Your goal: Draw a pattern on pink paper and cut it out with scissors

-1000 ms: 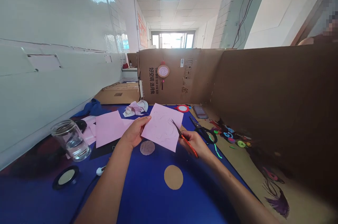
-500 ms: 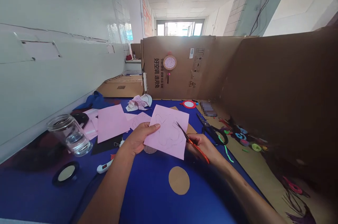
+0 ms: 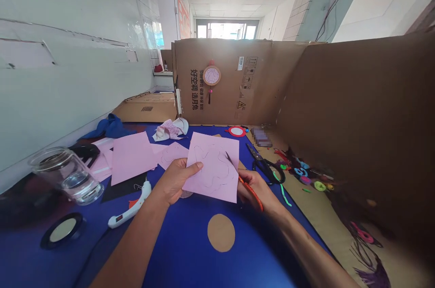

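Observation:
My left hand (image 3: 174,180) pinches the left edge of a pink paper sheet (image 3: 213,166) with a pencilled outline drawn on it, holding it above the blue table cover (image 3: 183,252). My right hand (image 3: 254,189) grips small scissors with orange handles (image 3: 247,184). Their blades cut into the sheet's right edge. A brown cardboard disc (image 3: 221,232) lies on the cover just below the sheet.
A glass jar (image 3: 66,175) and a black-rimmed round mirror (image 3: 61,230) sit at left, a white glue gun (image 3: 129,207) beside them. More pink sheets (image 3: 131,156), black scissors (image 3: 265,166) and coloured scraps (image 3: 307,175) lie around. Cardboard walls (image 3: 356,116) close the back and right.
The view tilted and shifted slightly. The paper and both hands have come a little closer, and the scissor blades have moved further into the sheet's right edge.

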Available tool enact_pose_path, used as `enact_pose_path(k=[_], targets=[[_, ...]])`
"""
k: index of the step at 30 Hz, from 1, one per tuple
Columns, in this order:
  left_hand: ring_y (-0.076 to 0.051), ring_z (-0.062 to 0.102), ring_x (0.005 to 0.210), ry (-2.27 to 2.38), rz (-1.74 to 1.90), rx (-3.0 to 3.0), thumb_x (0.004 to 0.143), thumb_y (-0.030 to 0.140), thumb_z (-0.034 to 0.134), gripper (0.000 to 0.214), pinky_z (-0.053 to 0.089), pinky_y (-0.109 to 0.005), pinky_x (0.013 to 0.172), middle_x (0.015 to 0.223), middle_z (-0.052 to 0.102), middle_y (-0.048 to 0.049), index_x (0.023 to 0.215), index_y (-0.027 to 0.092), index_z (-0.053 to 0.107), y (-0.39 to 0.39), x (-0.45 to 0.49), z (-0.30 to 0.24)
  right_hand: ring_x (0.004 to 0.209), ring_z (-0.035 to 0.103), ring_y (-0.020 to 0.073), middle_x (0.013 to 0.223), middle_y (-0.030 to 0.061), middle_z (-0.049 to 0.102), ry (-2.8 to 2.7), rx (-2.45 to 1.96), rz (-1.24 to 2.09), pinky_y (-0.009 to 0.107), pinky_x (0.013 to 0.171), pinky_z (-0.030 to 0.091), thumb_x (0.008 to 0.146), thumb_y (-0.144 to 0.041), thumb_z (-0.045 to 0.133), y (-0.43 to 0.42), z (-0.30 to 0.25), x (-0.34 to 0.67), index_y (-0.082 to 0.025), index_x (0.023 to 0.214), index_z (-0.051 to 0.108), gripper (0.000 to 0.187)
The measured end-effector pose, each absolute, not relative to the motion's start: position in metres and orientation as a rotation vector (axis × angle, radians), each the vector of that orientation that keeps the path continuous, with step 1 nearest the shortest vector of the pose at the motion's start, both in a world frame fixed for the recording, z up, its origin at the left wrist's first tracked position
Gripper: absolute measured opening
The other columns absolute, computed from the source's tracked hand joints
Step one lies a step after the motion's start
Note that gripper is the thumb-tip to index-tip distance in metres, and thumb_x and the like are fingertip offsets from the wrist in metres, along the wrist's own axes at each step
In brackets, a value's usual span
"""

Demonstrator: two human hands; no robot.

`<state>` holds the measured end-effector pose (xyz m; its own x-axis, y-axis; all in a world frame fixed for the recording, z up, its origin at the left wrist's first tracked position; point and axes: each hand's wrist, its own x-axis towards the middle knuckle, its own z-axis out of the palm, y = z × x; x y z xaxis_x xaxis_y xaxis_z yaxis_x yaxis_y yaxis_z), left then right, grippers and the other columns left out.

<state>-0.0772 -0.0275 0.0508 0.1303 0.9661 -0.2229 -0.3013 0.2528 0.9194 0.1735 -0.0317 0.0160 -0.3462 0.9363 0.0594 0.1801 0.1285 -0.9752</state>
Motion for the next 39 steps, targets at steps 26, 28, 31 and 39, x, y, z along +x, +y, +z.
enact_pose_path(k=[26,28,31,39], targets=[[-0.034,0.084,0.09,0.938,1.072,0.744,0.069,0.022,0.099,0.032,0.067,-0.036,0.075,0.096,0.085,-0.021,0.094,0.011,0.082,-0.03,-0.079,0.056,0.044,0.038,0.0095,0.048,-0.0048,0.046,-1.747,-1.052,1.298,0.025,0.047,0.026,0.083,-0.053,0.078,-0.036,0.022,0.178,-0.022,0.063,0.054,0.044],[-0.034,0.084,0.09,0.94,1.069,0.746,0.07,0.022,0.099,0.032,0.067,-0.036,0.074,0.096,0.085,-0.0213,0.095,0.01,0.082,-0.031,-0.079,0.057,0.044,0.037,0.0096,0.048,-0.0051,0.045,-1.744,-1.055,1.307,0.025,0.046,0.026,0.082,-0.052,0.078,-0.036,0.022,0.178,-0.022,0.064,0.056,0.042],[-0.032,0.084,0.084,0.975,1.066,0.751,0.07,0.023,0.099,0.033,0.066,-0.034,0.068,0.097,0.085,-0.021,0.095,0.01,0.083,-0.031,-0.078,0.057,0.044,0.037,0.0095,0.049,-0.0054,0.044,-1.738,-1.058,1.319,0.025,0.045,0.026,0.081,-0.05,0.078,-0.036,0.021,0.178,-0.022,0.064,0.056,0.039],[-0.032,0.084,0.086,0.994,1.108,0.773,0.071,0.022,0.098,0.029,0.067,-0.034,0.072,0.094,0.085,-0.0194,0.093,0.01,0.083,-0.029,-0.078,0.054,0.045,0.039,0.0093,0.052,-0.0053,0.046,-1.72,-1.047,1.291,0.024,0.044,0.028,0.081,-0.044,0.076,-0.033,0.018,0.177,-0.022,0.065,0.055,0.035]])
